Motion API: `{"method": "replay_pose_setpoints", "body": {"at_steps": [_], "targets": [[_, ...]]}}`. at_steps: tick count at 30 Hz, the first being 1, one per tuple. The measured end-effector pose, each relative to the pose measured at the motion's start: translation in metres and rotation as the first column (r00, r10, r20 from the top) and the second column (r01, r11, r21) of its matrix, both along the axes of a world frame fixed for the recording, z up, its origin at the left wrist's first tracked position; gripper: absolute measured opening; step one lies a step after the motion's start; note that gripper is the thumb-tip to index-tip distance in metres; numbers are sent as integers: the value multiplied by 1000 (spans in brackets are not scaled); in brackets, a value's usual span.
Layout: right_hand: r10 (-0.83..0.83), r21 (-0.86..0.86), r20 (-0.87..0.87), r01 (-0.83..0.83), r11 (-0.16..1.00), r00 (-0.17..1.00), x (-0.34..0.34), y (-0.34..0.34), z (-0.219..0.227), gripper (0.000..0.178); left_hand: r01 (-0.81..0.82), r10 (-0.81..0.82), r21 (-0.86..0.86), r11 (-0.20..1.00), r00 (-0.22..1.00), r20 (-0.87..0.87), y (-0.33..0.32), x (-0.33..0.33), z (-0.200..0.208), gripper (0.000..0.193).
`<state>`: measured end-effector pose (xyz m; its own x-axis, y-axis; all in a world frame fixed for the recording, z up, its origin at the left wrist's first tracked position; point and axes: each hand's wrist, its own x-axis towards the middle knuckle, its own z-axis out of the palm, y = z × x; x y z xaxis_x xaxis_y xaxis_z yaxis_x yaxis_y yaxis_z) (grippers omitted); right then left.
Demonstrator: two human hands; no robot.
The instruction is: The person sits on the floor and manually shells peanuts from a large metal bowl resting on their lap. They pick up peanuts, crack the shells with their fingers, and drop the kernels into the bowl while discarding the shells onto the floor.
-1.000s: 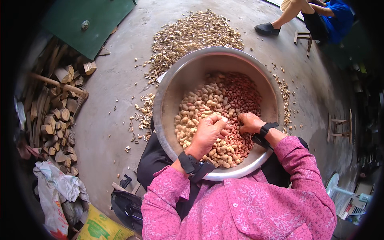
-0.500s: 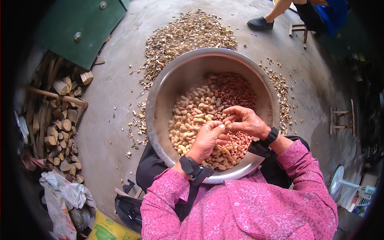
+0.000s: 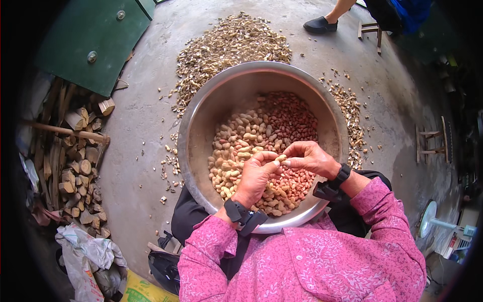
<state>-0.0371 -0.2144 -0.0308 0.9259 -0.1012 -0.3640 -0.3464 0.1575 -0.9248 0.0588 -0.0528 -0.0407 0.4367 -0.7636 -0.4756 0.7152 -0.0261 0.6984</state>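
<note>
A wide metal basin (image 3: pixel 201 85) rests at my lap. Unshelled peanuts (image 3: pixel 229 146) fill its left side and front, while shelled red peanuts (image 3: pixel 292 116) lie on the right and far side. Over the middle, my left hand (image 3: pixel 256 177) and my right hand (image 3: pixel 314 161) meet at the fingertips. Between them is one pale peanut in its shell (image 3: pixel 280 158), pinched by thumb and fingers from both sides. Whether the shell is cracked is too small to tell. Dark bands circle both wrists.
Empty shells (image 3: pixel 231 45) are heaped beyond the basin, with more shells (image 3: pixel 347 121) along its right. Stacked firewood (image 3: pixel 78 171) and a white sack (image 3: pixel 93 251) stand left. Another person's shoe (image 3: pixel 320 25) is at the far right, near a wooden stool (image 3: pixel 370 31). A fan (image 3: pixel 427 219) stands right.
My right fingers have come down and closed in at the peanut, which now shows more plainly between my fingertips. The whole view has shifted slightly.
</note>
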Motion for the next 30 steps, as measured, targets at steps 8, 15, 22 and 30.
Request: {"method": "replay_pose_setpoints", "body": {"at_steps": [8, 15, 22, 30], "targets": [[72, -64, -95, -78, 995, 993, 0, 4, 10, 34, 120, -120, 13, 993, 992, 23, 2, 2, 7, 14], [170, -265, -20, -169, 949, 985, -2, 9, 12, 32, 150, -150, -15, 989, 989, 6, 4, 1, 3, 17], [212, -277, -43, -216, 936, 976, -2, 10, 20, 32, 179, -177, -55, 982, 983, 40, 4, 0, 3, 15], [142, -189, -78, -155, 970, 987, -2, 18, 20, 31, 147, -146, -94, 985, 989, 20, 5, -1, 3, 14]]}}
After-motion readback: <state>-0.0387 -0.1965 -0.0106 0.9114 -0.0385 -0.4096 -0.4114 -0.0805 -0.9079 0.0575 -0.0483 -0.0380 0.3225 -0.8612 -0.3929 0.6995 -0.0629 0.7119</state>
